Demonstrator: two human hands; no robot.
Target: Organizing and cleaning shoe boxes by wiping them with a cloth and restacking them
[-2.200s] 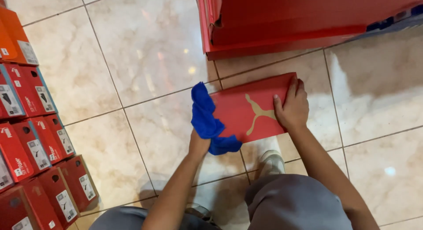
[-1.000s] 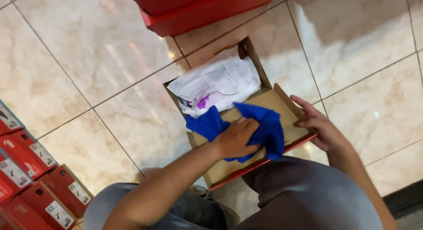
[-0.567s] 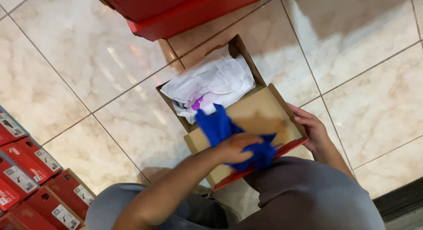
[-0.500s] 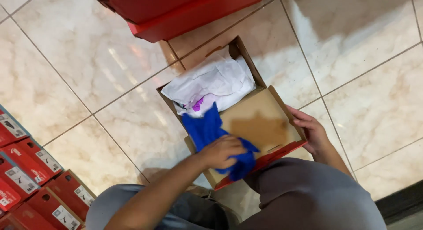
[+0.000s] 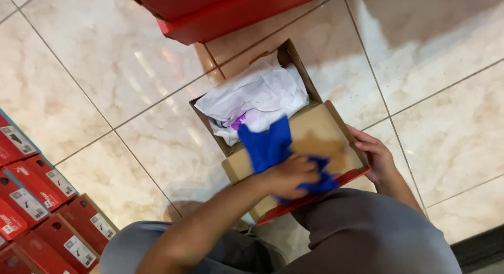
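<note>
Head view: your left hand (image 5: 289, 175) presses the blue cloth (image 5: 273, 148), fingers closed on it, against the inside of the open box lid (image 5: 320, 135); your right hand (image 5: 379, 159) clasps the lid's edge. White paper (image 5: 257, 95) hides the box's contents. Red boxes (image 5: 47, 200) sit stacked at left, partly cut off; motion blurs the cloth.

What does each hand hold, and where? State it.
Left hand presses a bunched blue cloth against the lid's brown inside. Right hand grips the lid's right edge.
</note>
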